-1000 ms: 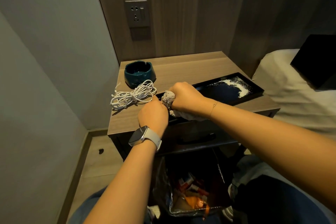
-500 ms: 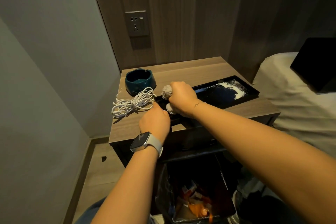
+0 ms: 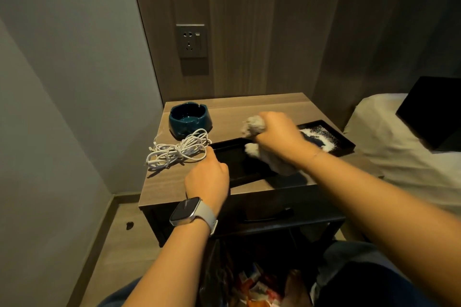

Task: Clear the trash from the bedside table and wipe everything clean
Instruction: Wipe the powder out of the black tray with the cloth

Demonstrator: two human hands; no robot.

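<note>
You see a bedside table (image 3: 262,107) with a matt wood-grain top, and on it a black tray (image 3: 232,164) that looks smooth and a little glossy, with rough white grains at its far end. The cloth (image 3: 254,126) in your right hand (image 3: 277,134) looks soft and fuzzy. The dark teal ashtray (image 3: 190,119) has a shiny ceramic-like glaze, and the white cable (image 3: 178,153) looks like smooth plastic.

Two bare forearms, no sleeves. On the wrist behind the left hand (image 3: 208,183), nearest the white cable coil (image 3: 178,152): a smartwatch (image 3: 185,210) with dark rectangular face, rounded corners, silver case, pale grey strap. On the wrist behind the right hand (image 3: 279,136), farther from that coil: a thin, fine chain bracelet (image 3: 316,155). Below the forearms, blue trousers, likely denim (image 3: 359,257)
</note>
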